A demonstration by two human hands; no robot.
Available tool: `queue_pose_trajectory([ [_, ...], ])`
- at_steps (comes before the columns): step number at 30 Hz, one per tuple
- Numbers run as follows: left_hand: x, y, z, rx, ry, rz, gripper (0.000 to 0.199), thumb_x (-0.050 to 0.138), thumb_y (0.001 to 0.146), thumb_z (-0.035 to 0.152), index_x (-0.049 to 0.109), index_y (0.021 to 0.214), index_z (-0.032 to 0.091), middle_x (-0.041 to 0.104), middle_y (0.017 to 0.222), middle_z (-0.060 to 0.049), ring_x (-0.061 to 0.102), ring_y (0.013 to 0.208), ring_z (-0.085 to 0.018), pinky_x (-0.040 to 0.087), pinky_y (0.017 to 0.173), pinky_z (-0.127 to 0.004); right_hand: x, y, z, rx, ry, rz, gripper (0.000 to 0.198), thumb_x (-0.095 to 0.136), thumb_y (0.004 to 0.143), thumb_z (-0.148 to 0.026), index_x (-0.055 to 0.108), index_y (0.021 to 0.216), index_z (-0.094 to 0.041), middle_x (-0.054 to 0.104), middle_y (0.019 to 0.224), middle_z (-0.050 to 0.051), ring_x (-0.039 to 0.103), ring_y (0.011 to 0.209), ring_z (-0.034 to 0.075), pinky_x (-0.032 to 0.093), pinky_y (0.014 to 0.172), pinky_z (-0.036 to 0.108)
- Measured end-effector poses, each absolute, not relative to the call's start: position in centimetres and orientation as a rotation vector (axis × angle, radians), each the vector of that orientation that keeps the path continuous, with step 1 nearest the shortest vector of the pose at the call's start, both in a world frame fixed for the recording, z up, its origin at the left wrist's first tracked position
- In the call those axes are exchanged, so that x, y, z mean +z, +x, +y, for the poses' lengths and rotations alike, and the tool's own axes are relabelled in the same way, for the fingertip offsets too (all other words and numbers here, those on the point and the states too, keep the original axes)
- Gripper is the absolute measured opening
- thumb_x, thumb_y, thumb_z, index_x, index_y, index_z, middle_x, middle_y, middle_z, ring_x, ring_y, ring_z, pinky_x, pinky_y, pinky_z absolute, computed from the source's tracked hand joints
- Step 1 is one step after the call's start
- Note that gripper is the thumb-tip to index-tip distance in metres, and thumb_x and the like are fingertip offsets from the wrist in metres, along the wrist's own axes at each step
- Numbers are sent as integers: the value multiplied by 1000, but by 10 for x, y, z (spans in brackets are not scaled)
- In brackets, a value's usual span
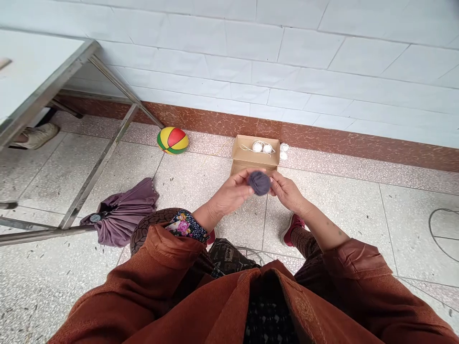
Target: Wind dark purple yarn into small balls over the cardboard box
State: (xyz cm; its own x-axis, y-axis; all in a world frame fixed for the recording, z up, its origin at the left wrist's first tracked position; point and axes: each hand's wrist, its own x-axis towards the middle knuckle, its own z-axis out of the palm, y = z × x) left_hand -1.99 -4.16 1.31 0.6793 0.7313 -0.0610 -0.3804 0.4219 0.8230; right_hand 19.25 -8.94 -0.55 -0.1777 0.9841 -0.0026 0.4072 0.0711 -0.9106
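A dark purple-grey ball of yarn (259, 183) is held between my two hands, above the floor. My left hand (234, 192) grips its left side, thumb in front and fingers behind. At the ball's right edge, the fingers of my right hand (285, 190) are closed in a pinch on it. Just beyond my hands an open cardboard box (237, 148) sits on the floor. Inside lie two white balls of yarn (257, 146) with loose strands. More small white balls (283, 152) rest against the box's right side.
A yellow, red and green ball (172, 140) lies near the wall. The folded purple umbrella (125, 212) is on the floor to the left, by a metal-framed table (50, 71). Under the table shows another person's shoe (41, 136). A wire loop (432, 224) lies at the right.
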Motion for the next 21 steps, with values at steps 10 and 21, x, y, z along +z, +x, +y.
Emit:
queue_pose_trajectory([
  [10,23,-37,-25,963,739,628,42,76,78,36,69,118,24,70,126,-8,64,122,-27,57,99,-41,10,185,-106,1504,-1047,-1527,32,50,108,-54,61,108,-24,61,77,-2,56,62,13,50,64,28],
  [21,2,-31,-22,960,888,848,34,79,76,29,66,106,21,71,111,-5,64,99,-18,53,88,-32,22,182,-111,1558,-1036,-1483,39,53,106,-58,69,104,-23,55,68,-3,48,58,13,44,57,27],
])
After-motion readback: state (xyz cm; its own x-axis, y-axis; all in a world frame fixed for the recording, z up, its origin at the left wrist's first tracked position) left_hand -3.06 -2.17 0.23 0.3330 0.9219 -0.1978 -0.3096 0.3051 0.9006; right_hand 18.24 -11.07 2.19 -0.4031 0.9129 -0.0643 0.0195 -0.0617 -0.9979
